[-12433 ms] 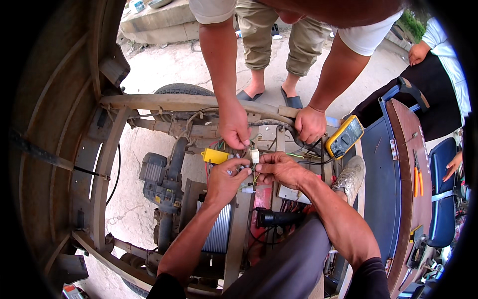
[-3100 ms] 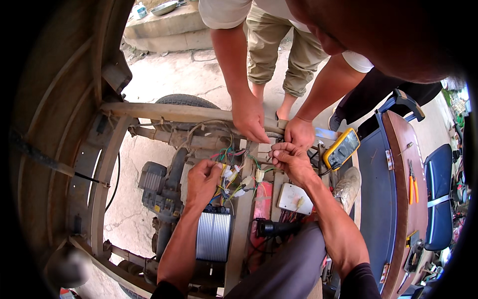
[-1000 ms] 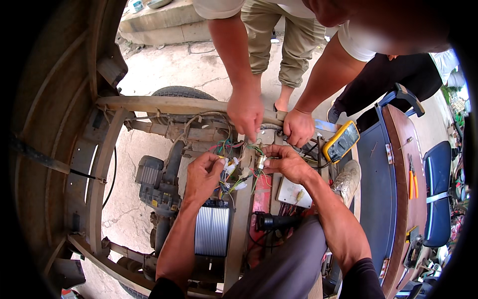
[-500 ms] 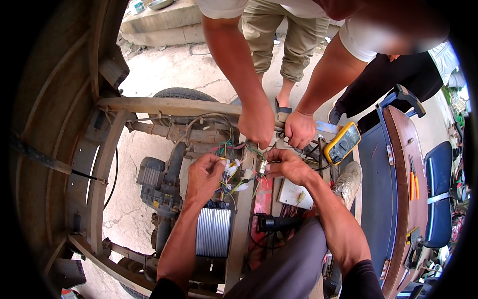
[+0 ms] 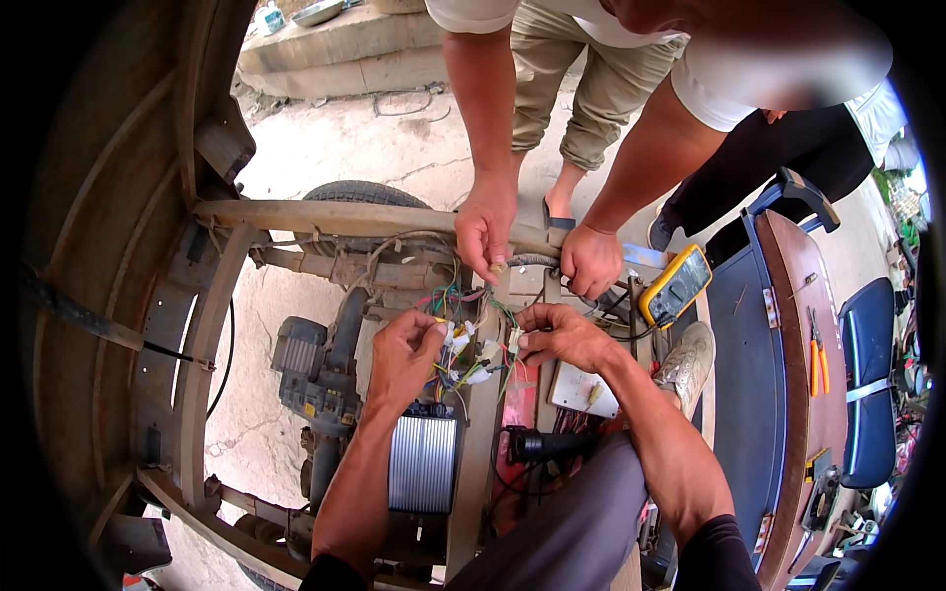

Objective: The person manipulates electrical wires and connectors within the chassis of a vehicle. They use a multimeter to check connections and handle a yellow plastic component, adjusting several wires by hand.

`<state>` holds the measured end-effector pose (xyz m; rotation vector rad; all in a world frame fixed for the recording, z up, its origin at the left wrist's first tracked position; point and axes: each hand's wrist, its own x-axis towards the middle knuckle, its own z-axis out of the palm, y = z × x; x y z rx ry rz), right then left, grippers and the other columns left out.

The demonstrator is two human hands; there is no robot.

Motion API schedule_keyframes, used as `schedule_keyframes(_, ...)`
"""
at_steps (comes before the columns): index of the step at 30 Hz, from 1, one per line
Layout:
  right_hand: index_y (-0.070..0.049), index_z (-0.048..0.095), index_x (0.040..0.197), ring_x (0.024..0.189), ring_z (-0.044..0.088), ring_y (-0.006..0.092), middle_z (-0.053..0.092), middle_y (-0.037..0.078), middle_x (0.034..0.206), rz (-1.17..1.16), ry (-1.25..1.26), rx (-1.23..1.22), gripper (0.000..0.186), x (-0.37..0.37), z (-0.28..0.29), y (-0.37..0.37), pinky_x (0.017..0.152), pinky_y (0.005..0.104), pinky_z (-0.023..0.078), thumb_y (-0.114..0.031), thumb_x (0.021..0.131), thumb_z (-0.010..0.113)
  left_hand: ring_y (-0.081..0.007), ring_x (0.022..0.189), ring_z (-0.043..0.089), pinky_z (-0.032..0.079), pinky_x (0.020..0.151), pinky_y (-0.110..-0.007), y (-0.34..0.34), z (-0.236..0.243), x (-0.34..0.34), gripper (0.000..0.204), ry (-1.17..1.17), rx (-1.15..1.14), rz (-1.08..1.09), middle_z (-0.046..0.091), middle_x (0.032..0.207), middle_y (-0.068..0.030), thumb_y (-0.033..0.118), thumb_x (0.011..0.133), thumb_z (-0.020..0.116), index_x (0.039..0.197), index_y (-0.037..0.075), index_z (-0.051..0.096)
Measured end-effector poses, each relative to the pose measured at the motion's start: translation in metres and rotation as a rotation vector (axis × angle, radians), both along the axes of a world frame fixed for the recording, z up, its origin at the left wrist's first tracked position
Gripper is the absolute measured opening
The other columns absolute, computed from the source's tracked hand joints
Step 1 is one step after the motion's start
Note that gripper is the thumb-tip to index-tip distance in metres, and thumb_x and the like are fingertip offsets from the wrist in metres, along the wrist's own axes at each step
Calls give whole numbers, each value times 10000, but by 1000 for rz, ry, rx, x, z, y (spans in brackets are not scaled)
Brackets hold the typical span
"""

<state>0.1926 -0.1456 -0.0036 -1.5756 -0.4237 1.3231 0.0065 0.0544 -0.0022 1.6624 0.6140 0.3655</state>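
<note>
My left hand (image 5: 404, 353) pinches a white plug connector (image 5: 455, 335) at the left of a bundle of coloured wires. A second white connector (image 5: 514, 341) sits between the thumb and fingers of my right hand (image 5: 570, 338), at the bundle's right side. Between my hands, more pale connectors (image 5: 480, 375) hang among yellow, blue, green and red wires. Just beyond, a co-worker's hand (image 5: 485, 229) holds a small yellowish connector (image 5: 499, 268). The co-worker's other hand (image 5: 592, 260) is closed near the frame, beside a dark cable.
A finned metal box (image 5: 423, 463) lies below my left hand, inside the metal vehicle frame (image 5: 335, 210). A motor (image 5: 301, 340) is farther left. At right are a yellow multimeter (image 5: 677, 286), a shoe (image 5: 687, 357) and orange-handled pliers (image 5: 819, 360) on a brown panel (image 5: 803, 443).
The co-worker's hand on the left has drawn back a little and turned, now showing the small yellowish connector. My right hand has shifted slightly, still on its connector; my left has barely moved.
</note>
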Motion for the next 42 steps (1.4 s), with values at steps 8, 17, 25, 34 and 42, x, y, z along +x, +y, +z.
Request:
schedule_keyframes(8, 65, 549, 1267, 903, 688, 204, 630, 114, 1118, -7, -8, -5, 401, 0, -1, -1, 781, 322, 612, -50, 909, 689, -48, 599, 548, 419, 552, -224, -1, 0, 1, 98, -12, -21, -3, 635, 679, -17, 71, 946, 649, 891, -7, 629)
schedule_keyframes(17, 39, 581, 1240, 896, 685, 195, 634, 91, 1069, 21, -219, -133, 396, -5, 13, 2, 723, 310, 578, -99, 899, 726, -55, 562, 512, 404, 530, -251, -4, 1, -2, 132, 19, 67, -46, 629, 668, -9, 90, 929, 677, 911, -38, 650)
schedule_keyframes(25, -54, 663, 1204, 962, 653, 359, 623, 200, 1086, -4, -911, -6, 340, -24, 34, 21, 851, 436, 521, -147, 877, 675, -149, 491, 522, 436, 522, -324, -25, 12, -7, 312, 41, 379, -414, 569, 569, -65, 204, 861, 754, 1129, 45, 734)
schedule_keyframes(34, -74, 662, 1121, 950, 598, 364, 547, 161, 1021, 355, -977, 130, 305, -28, 19, 18, 888, 415, 501, -14, 825, 619, -295, 996, 621, 519, 876, -394, -1, 11, 0, 430, -101, 888, 85, 619, 1189, -104, 63, 752, 750, 1168, 46, 643)
schedule_keyframes(42, -60, 638, 1108, 972, 631, 369, 577, 169, 1125, 368, -871, 217, 326, -32, 27, 22, 891, 430, 514, -40, 783, 625, -373, 1228, 525, 449, 1023, -456, 1, 6, -8, 567, 164, 787, -136, 510, 1359, -138, 43, 746, 771, 1280, 68, 581)
